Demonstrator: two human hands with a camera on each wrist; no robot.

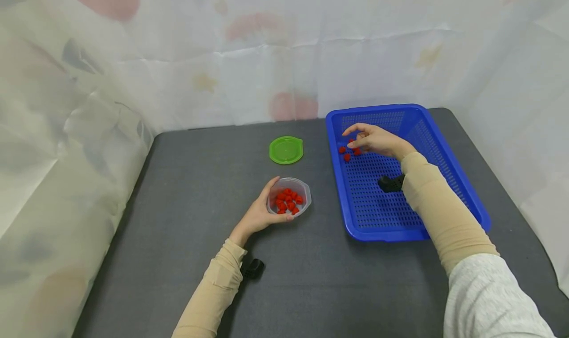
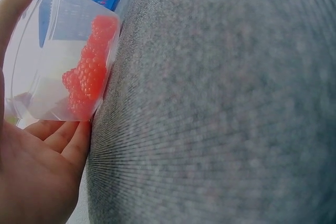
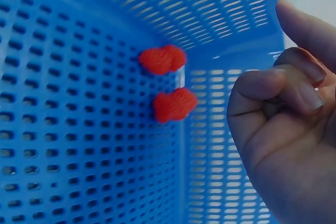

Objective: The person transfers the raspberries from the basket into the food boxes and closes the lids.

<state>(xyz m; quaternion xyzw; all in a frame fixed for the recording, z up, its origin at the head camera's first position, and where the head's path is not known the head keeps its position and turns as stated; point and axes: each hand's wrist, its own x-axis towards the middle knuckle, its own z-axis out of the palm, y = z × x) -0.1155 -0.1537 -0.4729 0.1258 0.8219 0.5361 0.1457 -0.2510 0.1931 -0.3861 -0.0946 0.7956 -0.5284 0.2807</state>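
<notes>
In the head view my left hand holds a small clear plastic container at its side, thumb and fingers spread round the wall. Several red raspberries lie on the container's bottom, which rests low at the grey tabletop in the left wrist view. My right hand is over the far left part of a blue perforated basket. Its thumb and index finger stand apart with nothing between them, and the other fingers are bent. Several raspberries lie on the basket floor by the wall, close below that hand.
A green lid lies flat on the grey table, beyond the container and left of the basket. Patterned white cloth hangs behind the table and at both sides. Each wrist carries a small black camera.
</notes>
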